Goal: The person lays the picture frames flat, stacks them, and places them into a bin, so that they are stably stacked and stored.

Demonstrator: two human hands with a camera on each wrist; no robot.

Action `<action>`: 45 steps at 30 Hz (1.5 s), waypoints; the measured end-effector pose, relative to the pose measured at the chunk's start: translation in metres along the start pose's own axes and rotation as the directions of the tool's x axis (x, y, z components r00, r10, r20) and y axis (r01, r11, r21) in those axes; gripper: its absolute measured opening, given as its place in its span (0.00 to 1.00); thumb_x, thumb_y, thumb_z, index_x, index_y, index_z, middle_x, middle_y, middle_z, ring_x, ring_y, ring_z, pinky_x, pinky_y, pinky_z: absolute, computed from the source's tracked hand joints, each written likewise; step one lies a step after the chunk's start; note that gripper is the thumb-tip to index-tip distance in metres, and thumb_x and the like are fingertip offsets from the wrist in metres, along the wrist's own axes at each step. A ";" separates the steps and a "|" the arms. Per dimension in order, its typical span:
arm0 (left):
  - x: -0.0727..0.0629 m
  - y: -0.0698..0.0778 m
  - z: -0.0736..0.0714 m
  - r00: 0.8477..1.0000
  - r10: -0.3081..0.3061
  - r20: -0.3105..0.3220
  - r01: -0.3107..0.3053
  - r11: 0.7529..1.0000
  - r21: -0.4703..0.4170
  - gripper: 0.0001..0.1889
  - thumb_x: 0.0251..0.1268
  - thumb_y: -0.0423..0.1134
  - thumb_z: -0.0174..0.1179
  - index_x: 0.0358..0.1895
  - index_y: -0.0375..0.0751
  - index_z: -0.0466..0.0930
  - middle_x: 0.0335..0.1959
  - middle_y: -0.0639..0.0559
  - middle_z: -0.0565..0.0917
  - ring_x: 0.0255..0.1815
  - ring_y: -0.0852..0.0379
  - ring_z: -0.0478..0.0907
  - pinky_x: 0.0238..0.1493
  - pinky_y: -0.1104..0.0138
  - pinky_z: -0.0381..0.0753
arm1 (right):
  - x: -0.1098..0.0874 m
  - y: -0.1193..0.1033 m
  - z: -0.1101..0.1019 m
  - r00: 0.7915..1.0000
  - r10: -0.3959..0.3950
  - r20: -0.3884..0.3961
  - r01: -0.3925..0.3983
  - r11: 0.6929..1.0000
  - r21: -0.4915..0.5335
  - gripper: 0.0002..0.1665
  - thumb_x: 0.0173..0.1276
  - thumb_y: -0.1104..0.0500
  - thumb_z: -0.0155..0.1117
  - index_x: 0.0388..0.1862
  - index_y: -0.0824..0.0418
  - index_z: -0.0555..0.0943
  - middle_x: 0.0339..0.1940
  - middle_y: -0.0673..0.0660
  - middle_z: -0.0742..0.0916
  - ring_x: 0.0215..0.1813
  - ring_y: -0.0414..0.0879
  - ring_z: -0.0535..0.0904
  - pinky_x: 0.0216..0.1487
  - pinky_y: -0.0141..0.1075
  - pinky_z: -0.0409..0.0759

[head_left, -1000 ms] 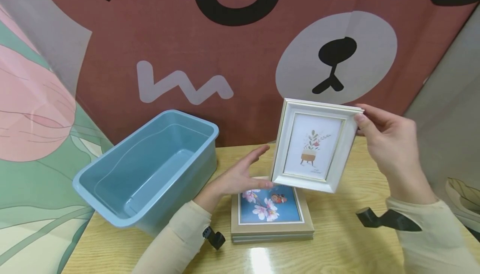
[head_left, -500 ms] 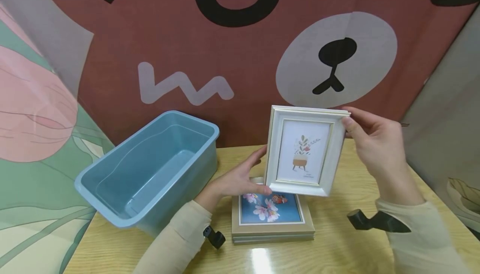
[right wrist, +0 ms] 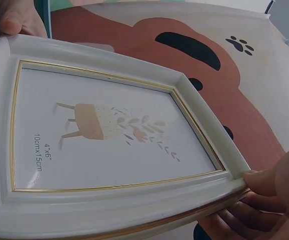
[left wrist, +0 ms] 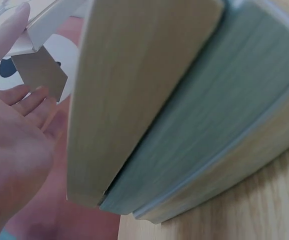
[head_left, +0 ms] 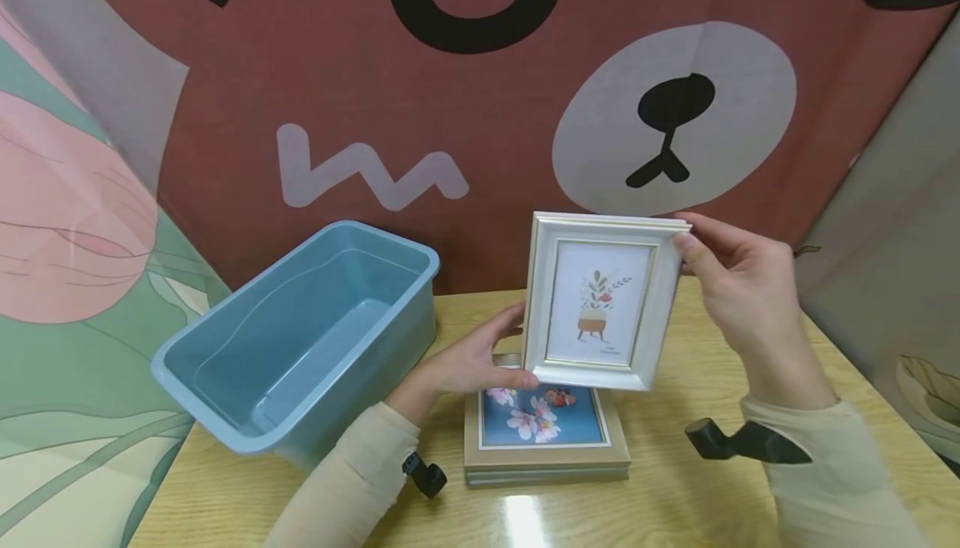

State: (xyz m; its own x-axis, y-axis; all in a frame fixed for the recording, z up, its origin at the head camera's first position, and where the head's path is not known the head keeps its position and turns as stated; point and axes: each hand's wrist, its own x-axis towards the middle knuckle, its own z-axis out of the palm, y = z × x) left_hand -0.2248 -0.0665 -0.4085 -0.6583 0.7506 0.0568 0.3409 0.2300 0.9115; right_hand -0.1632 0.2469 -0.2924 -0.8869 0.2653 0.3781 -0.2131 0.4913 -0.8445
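Nearest in the scene are two cream sleeves [head_left: 345, 473], one at the left and one at the right, and a small black device [head_left: 426, 477] sits at each wrist. Between them, on the wooden table [head_left: 660, 498], I see a stack of frames [head_left: 546, 462] lying flat. The top one has a tan border and a blue picture [head_left: 540, 423] with pink flowers.

A little farther, the left hand [head_left: 472, 361] is at the left side of a white picture frame [head_left: 597, 302]. Its thumb touches the lower left corner, and its fingers are loosely apart from the thumb, behind the frame, near a brown flap [left wrist: 42, 75]. The right hand [head_left: 750, 298] pinches the upper right corner, thumb in front and fingers behind. The white picture frame is almost upright in the air, over the far part of the stack, with a potted plant [head_left: 597, 315] drawn inside.

At the left, beside the left hand, a blue bin [head_left: 375, 373] stands on the table. Farthest, behind everything, hangs a reddish cloth [head_left: 360, 82] with a bear printed on it; at its left is a pink and green cloth [head_left: 67, 223].
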 end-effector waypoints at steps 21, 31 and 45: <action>-0.005 -0.008 -0.003 0.999 0.028 -0.042 -0.029 0.999 -0.031 0.70 0.50 0.77 0.75 0.90 0.66 0.37 0.92 0.55 0.43 0.87 0.36 0.56 0.82 0.33 0.63 | -0.002 -0.001 0.009 1.000 0.021 0.019 -0.021 1.000 -0.010 0.25 0.82 0.48 0.63 0.72 0.54 0.84 0.56 0.43 0.90 0.46 0.28 0.88 0.49 0.19 0.85; -0.005 -0.014 -0.005 0.999 0.037 -0.020 -0.038 0.998 -0.041 0.74 0.42 0.81 0.75 0.89 0.69 0.36 0.92 0.58 0.43 0.89 0.40 0.52 0.84 0.30 0.56 | -0.003 -0.003 0.014 0.999 0.029 0.039 -0.029 1.000 0.011 0.25 0.82 0.48 0.64 0.72 0.54 0.84 0.55 0.41 0.90 0.47 0.29 0.88 0.50 0.20 0.86; -0.006 -0.015 -0.006 0.998 0.058 0.010 -0.057 0.998 -0.021 0.68 0.46 0.79 0.75 0.89 0.71 0.42 0.90 0.60 0.53 0.88 0.45 0.56 0.85 0.33 0.58 | -0.003 -0.002 0.015 0.998 0.034 0.045 -0.034 0.999 -0.016 0.26 0.82 0.46 0.63 0.73 0.51 0.83 0.57 0.45 0.90 0.46 0.29 0.88 0.50 0.18 0.84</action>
State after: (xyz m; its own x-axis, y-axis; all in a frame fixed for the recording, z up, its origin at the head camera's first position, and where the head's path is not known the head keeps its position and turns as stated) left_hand -0.2300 -0.0784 -0.4197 -0.6310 0.7686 0.1051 0.3641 0.1737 0.9150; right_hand -0.1663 0.2325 -0.2980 -0.9114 0.2441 0.3314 -0.1767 0.4951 -0.8507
